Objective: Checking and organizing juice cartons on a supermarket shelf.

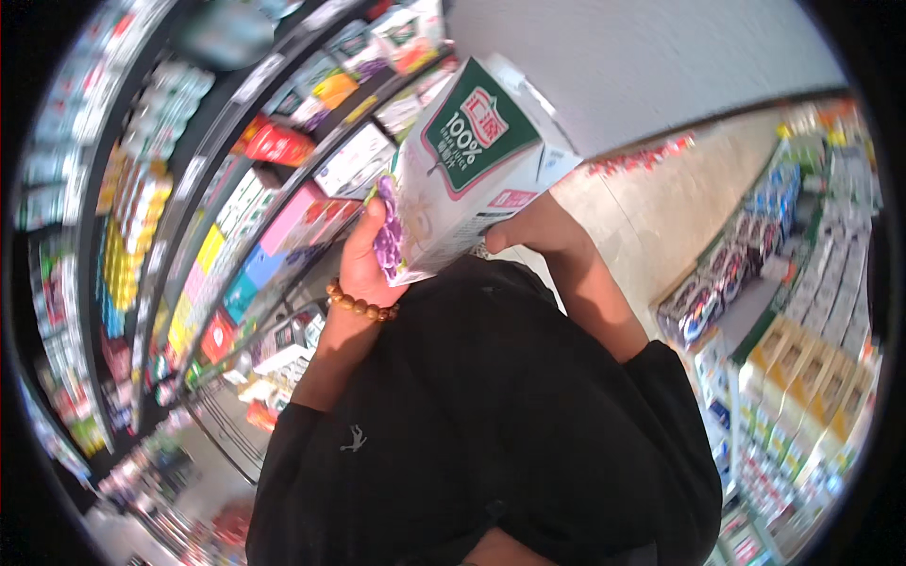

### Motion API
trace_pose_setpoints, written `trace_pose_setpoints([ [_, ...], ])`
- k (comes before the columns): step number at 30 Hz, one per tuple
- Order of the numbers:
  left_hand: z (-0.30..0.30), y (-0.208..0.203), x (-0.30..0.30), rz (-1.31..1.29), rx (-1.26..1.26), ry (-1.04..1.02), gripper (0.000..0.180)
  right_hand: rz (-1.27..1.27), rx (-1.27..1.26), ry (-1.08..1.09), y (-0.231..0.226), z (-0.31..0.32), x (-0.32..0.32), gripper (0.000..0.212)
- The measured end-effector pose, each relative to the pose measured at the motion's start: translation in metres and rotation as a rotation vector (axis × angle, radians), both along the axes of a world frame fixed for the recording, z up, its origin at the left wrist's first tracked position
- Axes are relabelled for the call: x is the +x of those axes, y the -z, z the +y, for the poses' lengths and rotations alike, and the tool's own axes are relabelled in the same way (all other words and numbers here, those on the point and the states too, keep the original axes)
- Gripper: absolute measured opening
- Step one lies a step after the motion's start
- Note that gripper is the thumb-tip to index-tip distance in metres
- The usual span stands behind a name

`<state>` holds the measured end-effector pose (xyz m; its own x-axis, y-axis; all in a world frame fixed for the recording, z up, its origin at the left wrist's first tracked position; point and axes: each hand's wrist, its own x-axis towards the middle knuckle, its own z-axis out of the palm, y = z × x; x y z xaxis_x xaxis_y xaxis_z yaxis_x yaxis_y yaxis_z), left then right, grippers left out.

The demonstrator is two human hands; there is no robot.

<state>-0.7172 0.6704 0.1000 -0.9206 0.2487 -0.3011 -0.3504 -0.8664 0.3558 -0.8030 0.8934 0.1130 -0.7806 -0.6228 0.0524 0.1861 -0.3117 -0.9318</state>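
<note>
A large white and green juice carton [462, 203] with purple fruit printed on it is held up in front of my chest, tilted. My left hand [363, 259] grips its lower left edge, thumb on the printed face; a brown bead bracelet circles that wrist. On the other side, my right hand [543, 231] supports the carton, its thumb against the lower side and its other fingers mostly hidden behind. Both hands are closed on the carton.
Store shelves [160, 283] full of boxes and bottles run along the left. A metal shopping cart [222, 424] with goods stands at lower left. At right are stacked packages [807, 377] beside a tiled floor [651, 212]. A grey panel [642, 66] stands ahead.
</note>
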Motion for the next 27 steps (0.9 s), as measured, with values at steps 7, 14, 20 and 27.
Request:
trace_pose_setpoints([
  [7,0.073,0.006,-0.039,0.041,-0.157,0.313,0.073,-0.222,-0.365,0.299,-0.01,0.055,0.001,0.091],
  [14,0.09,-0.017,-0.069,0.207,-0.524,0.519,0.126,-0.399,-0.337,0.571,-0.012,0.072,0.008,0.076],
  [20,0.091,-0.038,-0.088,0.368,-0.679,0.615,0.093,-0.223,-0.179,0.646,-0.025,0.072,-0.001,0.081],
  [27,0.09,-0.046,-0.082,0.393,-0.74,0.605,0.092,-0.163,-0.13,0.556,-0.031,0.08,0.008,0.113],
])
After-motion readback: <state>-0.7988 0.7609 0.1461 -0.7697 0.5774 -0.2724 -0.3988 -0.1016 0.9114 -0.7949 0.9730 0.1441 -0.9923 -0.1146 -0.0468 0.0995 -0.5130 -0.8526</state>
